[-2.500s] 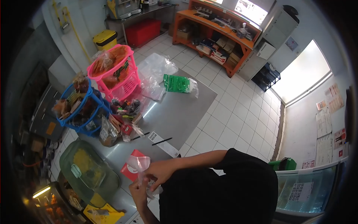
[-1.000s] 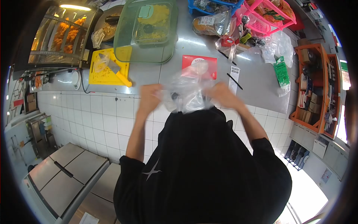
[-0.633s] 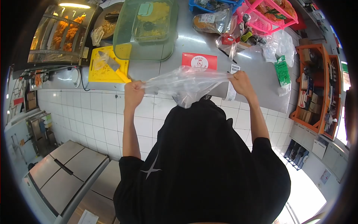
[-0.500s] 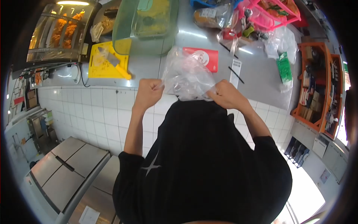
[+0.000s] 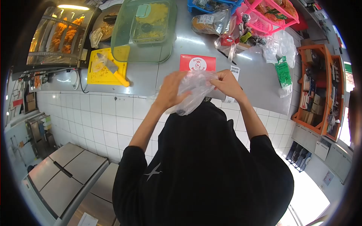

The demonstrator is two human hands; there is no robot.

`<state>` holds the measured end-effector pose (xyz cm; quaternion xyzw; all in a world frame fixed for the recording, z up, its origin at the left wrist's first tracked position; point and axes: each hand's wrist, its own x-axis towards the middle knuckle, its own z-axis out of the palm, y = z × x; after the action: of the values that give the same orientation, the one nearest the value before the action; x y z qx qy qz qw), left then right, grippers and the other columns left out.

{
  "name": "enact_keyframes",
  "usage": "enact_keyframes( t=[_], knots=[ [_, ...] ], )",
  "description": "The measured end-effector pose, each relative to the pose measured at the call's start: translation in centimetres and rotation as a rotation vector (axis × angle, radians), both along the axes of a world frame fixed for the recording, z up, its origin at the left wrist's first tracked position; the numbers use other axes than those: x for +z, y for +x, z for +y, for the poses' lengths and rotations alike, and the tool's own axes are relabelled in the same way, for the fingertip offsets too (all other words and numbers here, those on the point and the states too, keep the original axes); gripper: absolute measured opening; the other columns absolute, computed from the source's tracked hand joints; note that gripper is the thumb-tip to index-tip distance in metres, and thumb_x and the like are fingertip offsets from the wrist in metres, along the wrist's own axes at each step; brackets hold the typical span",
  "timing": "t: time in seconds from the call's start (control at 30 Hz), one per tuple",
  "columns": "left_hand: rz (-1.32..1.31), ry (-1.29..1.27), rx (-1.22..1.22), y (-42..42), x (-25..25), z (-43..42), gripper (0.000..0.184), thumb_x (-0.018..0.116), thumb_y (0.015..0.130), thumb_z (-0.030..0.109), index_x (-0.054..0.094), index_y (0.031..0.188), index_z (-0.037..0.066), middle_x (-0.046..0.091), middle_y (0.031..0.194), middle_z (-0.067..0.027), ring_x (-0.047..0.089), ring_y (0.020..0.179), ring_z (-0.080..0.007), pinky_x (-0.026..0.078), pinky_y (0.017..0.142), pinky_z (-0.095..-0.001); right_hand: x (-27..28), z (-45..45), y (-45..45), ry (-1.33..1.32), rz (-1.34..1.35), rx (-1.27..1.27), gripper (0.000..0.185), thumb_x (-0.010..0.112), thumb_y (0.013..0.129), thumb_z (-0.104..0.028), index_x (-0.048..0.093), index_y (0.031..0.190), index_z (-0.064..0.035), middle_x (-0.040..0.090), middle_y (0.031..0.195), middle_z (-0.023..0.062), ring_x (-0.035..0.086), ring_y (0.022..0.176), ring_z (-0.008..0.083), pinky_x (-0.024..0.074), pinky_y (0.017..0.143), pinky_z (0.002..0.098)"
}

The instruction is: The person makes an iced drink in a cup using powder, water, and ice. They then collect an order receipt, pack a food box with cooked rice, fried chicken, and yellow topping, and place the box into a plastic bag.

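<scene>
A clear plastic bag (image 5: pixel 194 92) hangs crumpled between my hands, above the table's front edge. My right hand (image 5: pixel 226 83) pinches the bag's upper right part between thumb and fingers. On the other side, my left hand (image 5: pixel 172 91) lies against the bag with its fingers spread and thumb apart. Just behind the bag, a red printed card (image 5: pixel 187 62) with a round white logo lies flat on the metal table (image 5: pixel 147 77); the bag covers its lower part. To the right of it are a white printed strip (image 5: pixel 234 71) and a dark pen-like stick (image 5: pixel 226 55).
A yellow board (image 5: pixel 100 77) holds a knife (image 5: pixel 117 73). Behind stands a green-tinted lidded tub (image 5: pixel 162 52), left of a wrapped loaf (image 5: pixel 205 26). Blue (image 5: pixel 215 7) and pink baskets (image 5: pixel 266 26) and a green packet (image 5: pixel 283 73) are farther right. A heated display cabinet (image 5: pixel 56 41) stands left.
The bag was stretched wide between both closed hands, then drawn in. Now it is bunched toward my right hand, and my left hand has moved inward and opened against it.
</scene>
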<state>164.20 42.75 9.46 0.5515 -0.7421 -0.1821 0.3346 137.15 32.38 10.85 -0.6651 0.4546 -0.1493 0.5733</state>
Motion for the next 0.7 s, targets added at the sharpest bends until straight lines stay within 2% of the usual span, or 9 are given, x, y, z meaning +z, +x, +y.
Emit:
enact_keyframes(
  t=[0.07,0.13,0.17,0.27,0.37,0.4,0.5,0.6,0.7],
  knots=[
    [0.126,0.037,-0.038,0.1,-4.2,-0.5,0.036,0.071,0.083,0.007,0.063,0.118,0.005,0.068,0.109,-0.0133,0.066,0.102,-0.0341,0.052,0.086,-0.0419,0.6,0.1,0.5,-0.042,0.054,-0.002,0.017,0.066,0.077,-0.015,0.066,0.07,0.0015,0.061,0.061,0.0086,0.058,0.056,0.0126,0.0478,0.054,0.0331],
    [0.232,-0.037,0.35,2.6,-0.9,-1.0,0.016,0.063,0.089,0.003,0.068,0.105,0.002,0.071,0.088,-0.0134,0.068,0.079,-0.0339,0.055,0.076,-0.0363,0.7,0.1,-0.2,-0.418,0.344,0.065,0.013,0.065,0.076,-0.012,0.067,0.077,0.0005,0.062,0.063,0.009,0.06,0.055,0.0154,0.049,0.055,0.0323],
    [0.278,0.042,0.396,4.5,2.1,-0.6,0.013,0.06,0.092,0.003,0.069,0.102,0.002,0.071,0.089,-0.015,0.068,0.078,-0.0342,0.054,0.076,-0.035,0.6,0.3,-0.6,-0.604,0.49,0.097,0.012,0.065,0.075,-0.01,0.067,0.08,0.0,0.062,0.064,0.0092,0.061,0.055,0.0167,0.0496,0.055,0.032],
    [0.052,-0.053,0.439,8.0,5.1,1.1,0.014,0.059,0.095,0.006,0.07,0.102,0.001,0.069,0.085,-0.013,0.066,0.075,-0.0237,0.051,0.072,-0.0316,-1.4,2.0,-1.2,-0.414,0.678,0.188,0.029,0.062,0.076,-0.007,0.066,0.104,0.0002,0.07,0.087,0.0153,0.07,0.066,0.0283,0.0552,0.062,0.039],
    [-0.083,0.142,0.61,8.7,5.1,2.9,0.012,0.063,0.092,0.005,0.07,0.102,0.001,0.07,0.085,-0.0142,0.068,0.079,-0.0204,0.051,0.073,-0.0299,1.6,2.5,-0.1,0.167,0.333,0.251,0.034,0.063,0.073,-0.006,0.063,0.106,0.0006,0.066,0.072,0.0095,0.068,0.068,0.0239,0.0538,0.062,0.0406],
    [0.037,0.227,0.629,8.4,5.5,3.2,0.013,0.064,0.093,0.006,0.07,0.103,0.002,0.07,0.084,-0.0136,0.067,0.079,-0.0195,0.05,0.073,-0.029,1.6,2.0,-0.2,0.458,0.183,0.298,0.05,0.063,0.076,-0.005,0.058,0.126,-0.0008,0.071,0.099,0.0114,0.07,0.092,0.0258,0.0561,0.078,0.0396],
    [0.4,0.453,0.645,6.9,6.8,4.9,0.015,0.065,0.093,0.009,0.07,0.107,0.004,0.07,0.083,-0.0115,0.066,0.079,-0.0165,0.049,0.073,-0.0268,1.9,2.9,0.2,0.641,-0.373,0.348,0.069,0.066,0.079,-0.008,0.045,0.145,-0.0043,0.062,0.131,0.0138,0.065,0.113,0.0257,0.053,0.093,0.0371],
    [0.593,0.478,0.644,7.3,6.3,6.1,0.019,0.065,0.095,0.011,0.067,0.112,0.003,0.071,0.082,-0.0081,0.065,0.078,-0.0136,0.048,0.073,-0.0258,1.8,2.6,-0.4,0.673,-0.474,0.591,0.078,0.067,0.082,-0.014,0.036,0.153,-0.0067,0.051,0.146,0.0146,0.058,0.125,0.0248,0.0489,0.098,0.0364],
    [0.558,0.314,0.686,10.3,4.2,7.7,0.021,0.061,0.096,0.01,0.063,0.116,0.002,0.068,0.08,-0.0048,0.063,0.073,-0.0119,0.049,0.071,-0.0262,-1.1,-0.4,-1.2,0.68,-0.184,0.766,0.078,0.067,0.086,-0.029,0.035,0.154,-0.0081,0.059,0.137,0.0122,0.062,0.122,0.0252,0.0566,0.084,0.0364]
  ],
)
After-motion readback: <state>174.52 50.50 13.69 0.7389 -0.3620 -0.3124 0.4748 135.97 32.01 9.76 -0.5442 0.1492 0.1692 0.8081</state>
